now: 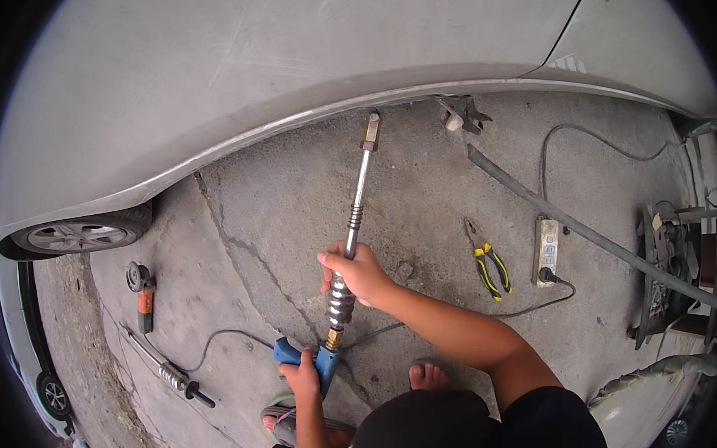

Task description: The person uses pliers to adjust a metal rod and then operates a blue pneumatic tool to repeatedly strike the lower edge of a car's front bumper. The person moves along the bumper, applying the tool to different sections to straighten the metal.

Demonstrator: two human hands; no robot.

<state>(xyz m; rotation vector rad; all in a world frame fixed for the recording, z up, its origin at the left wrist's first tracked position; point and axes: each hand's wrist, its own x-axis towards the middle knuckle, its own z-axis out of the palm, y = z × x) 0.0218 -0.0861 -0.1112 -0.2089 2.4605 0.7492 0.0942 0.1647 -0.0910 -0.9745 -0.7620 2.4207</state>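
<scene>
A slide hammer dent puller [361, 179] with a chrome shaft and blue handle stretches away from me toward the car's lower edge. My left hand [303, 378] is closed round the blue pistol-shaped handle [328, 365] at its near end. Farther up, my right hand [361, 274] wraps the shaft at the ribbed sliding weight [341, 302]. The far tip [372, 122] comes up close to the sill of the grey car body [285, 65]; I cannot tell if it touches. Scuff marks show on the panel.
An orange angle grinder [145, 304] and another slide hammer [172, 375] lie left. Yellow-black pliers [488, 262], a power strip [547, 250] with cables and a long grey bar [586, 236] are right. Metal clamps [464, 117] sit by the sill; a metal rack [677, 264] stands far right.
</scene>
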